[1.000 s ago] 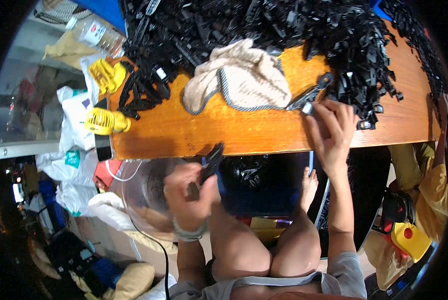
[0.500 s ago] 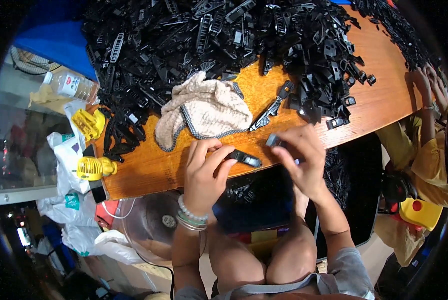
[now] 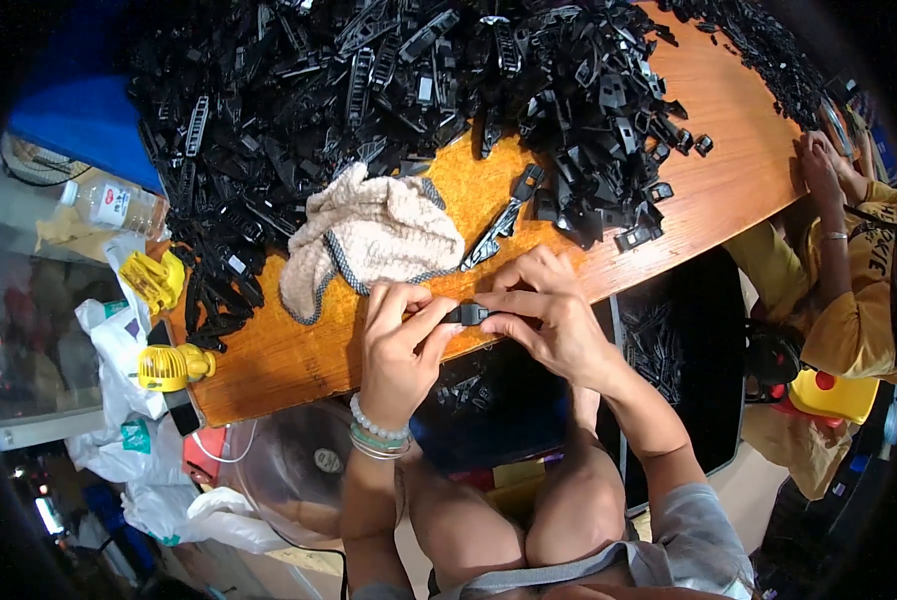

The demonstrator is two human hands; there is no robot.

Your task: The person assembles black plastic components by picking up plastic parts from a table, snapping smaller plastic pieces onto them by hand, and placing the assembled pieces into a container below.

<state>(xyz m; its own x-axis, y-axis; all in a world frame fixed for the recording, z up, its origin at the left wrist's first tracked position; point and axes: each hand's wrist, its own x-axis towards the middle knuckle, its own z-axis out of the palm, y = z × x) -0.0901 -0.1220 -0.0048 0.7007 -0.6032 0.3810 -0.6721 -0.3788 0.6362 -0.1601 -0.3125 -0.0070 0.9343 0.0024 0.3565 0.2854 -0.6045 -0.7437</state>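
Note:
Close above the front edge of the table, my left hand (image 3: 400, 348) pinches a small black plastic part (image 3: 472, 314) between thumb and fingers. From the other side my right hand (image 3: 560, 328) has its thumb and index finger closed on the same assembly. Fingertips cover both ends, so whether one piece is seated in the other cannot be seen. Just behind the hands lies a crumpled beige cloth (image 3: 398, 232) with a grey edge. A long thin black part (image 3: 503, 218) rests to the right of that cloth.
A large heap of black plastic parts (image 3: 368, 90) covers the back of the orange wooden table (image 3: 713, 190). At left are a yellow mini fan (image 3: 168, 368), a plastic bottle (image 3: 118, 206) and white bags (image 3: 118, 345). Another person's hands (image 3: 826, 170) are at far right.
My right hand has come left with the small dark piece it held and now meets the black part in my left hand. The whole view has shifted slightly.

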